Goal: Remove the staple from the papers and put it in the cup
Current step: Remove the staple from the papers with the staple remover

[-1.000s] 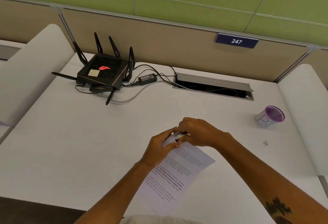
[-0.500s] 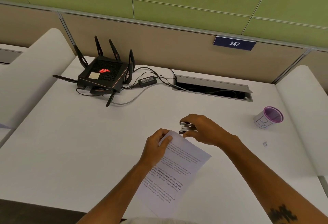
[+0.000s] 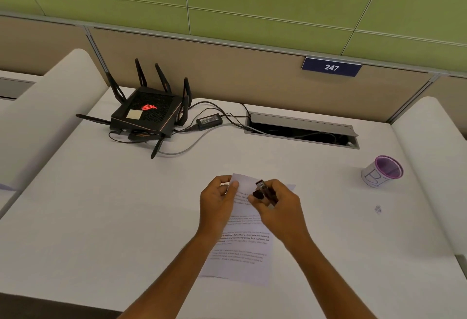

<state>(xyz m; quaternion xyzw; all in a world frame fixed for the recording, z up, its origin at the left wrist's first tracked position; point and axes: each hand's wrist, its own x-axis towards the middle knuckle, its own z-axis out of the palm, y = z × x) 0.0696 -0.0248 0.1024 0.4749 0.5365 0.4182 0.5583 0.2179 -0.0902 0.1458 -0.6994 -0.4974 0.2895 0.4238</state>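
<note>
Printed white papers (image 3: 242, 248) lie on the white desk (image 3: 126, 205), lengthwise toward me. My left hand (image 3: 217, 202) pinches their top left corner, thumb on top. My right hand (image 3: 278, 207) grips a small black and silver staple remover (image 3: 264, 191) and holds it over the upper part of the sheet, jaws pointing away from me. The staple itself is too small to make out. A white cup (image 3: 381, 172) with a purple rim and inside stands at the right, well apart from both hands.
A black router (image 3: 146, 114) with antennas, a power brick (image 3: 209, 121) and cables sit at the back left. An open cable slot (image 3: 300, 131) runs along the back edge. White dividers flank the desk. A small dark speck (image 3: 377, 208) lies near the cup.
The right hand lifted the staple remover off the corner, then came back over the sheet. The papers have turned from slanted to nearly straight, and the left hand now pinches the top corner.
</note>
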